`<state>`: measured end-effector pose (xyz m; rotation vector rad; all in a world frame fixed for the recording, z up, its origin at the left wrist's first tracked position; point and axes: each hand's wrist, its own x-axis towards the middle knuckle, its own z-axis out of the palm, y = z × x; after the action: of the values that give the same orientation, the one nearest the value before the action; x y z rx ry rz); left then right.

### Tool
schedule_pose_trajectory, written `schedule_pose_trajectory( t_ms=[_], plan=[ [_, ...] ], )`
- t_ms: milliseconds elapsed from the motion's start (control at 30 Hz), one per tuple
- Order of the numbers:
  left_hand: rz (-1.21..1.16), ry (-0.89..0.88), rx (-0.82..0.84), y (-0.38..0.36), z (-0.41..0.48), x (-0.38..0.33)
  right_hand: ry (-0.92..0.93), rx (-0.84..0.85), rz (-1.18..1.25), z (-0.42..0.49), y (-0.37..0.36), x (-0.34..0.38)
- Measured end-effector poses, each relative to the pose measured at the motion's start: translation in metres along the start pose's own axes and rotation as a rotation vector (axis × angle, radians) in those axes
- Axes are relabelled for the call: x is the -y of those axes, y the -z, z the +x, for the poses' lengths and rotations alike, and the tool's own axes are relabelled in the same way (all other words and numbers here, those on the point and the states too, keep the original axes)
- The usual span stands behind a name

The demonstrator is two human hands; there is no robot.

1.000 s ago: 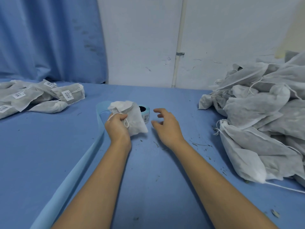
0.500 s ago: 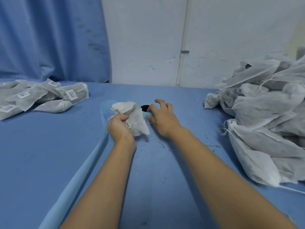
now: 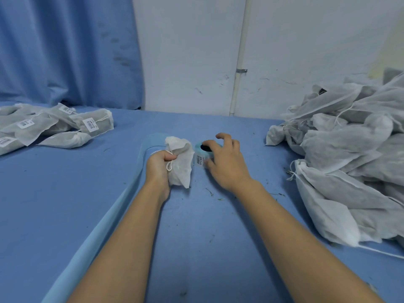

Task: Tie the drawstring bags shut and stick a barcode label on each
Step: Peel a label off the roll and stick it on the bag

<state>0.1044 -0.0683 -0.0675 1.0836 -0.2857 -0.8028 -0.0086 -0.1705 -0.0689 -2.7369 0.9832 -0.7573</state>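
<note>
My left hand (image 3: 158, 166) grips a small white drawstring bag (image 3: 182, 165) by its gathered neck, the string looped over my fingers, just above the blue table. Right beside it stands a roll of barcode labels (image 3: 202, 155) on light-blue backing with a dark core. My right hand (image 3: 226, 162) curls round the roll's right side, thumb at the front by a label, fingers over the top. A long strip of spent light-blue backing (image 3: 113, 215) trails from the roll toward me on the left.
A heap of unlabelled white bags (image 3: 349, 160) fills the right side. Several labelled bags (image 3: 54, 127) lie at the far left. Behind the blue table (image 3: 196, 237) are a blue curtain and a white wall with a pipe. Small plant crumbs dot the table.
My right hand moved forward from open above the table onto the label roll and now holds it. My left hand kept the bag, almost in the same place.
</note>
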Motion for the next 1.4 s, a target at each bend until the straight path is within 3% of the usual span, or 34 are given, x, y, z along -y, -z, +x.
schedule_pose_trajectory(
  t_ms=[267,367,467,667,833,933,1400],
  plan=[
    [0.076,0.021,-0.019,0.002,0.002,0.001,0.109,-0.093,-0.042,-0.016,-0.003,0.002],
    [0.046,-0.072,0.182,0.002,0.000,0.005,0.089,-0.137,0.014,-0.018,-0.001,0.001],
    [0.249,-0.182,0.343,-0.005,-0.008,0.010,0.051,-0.165,0.125,-0.018,-0.001,0.000],
    [0.606,-0.378,0.274,-0.015,-0.013,0.014,-0.042,-0.227,0.360,-0.022,0.000,-0.010],
    [0.503,-0.353,0.279,-0.013,-0.014,0.012,-0.200,-0.292,0.650,-0.027,0.000,-0.008],
    [0.443,-0.308,0.307,-0.010,-0.014,0.010,-0.334,-0.233,0.802,-0.029,0.000,-0.005],
    [0.454,-0.215,0.368,-0.007,-0.010,0.008,-0.320,-0.150,0.811,-0.037,0.004,0.000]
  ],
)
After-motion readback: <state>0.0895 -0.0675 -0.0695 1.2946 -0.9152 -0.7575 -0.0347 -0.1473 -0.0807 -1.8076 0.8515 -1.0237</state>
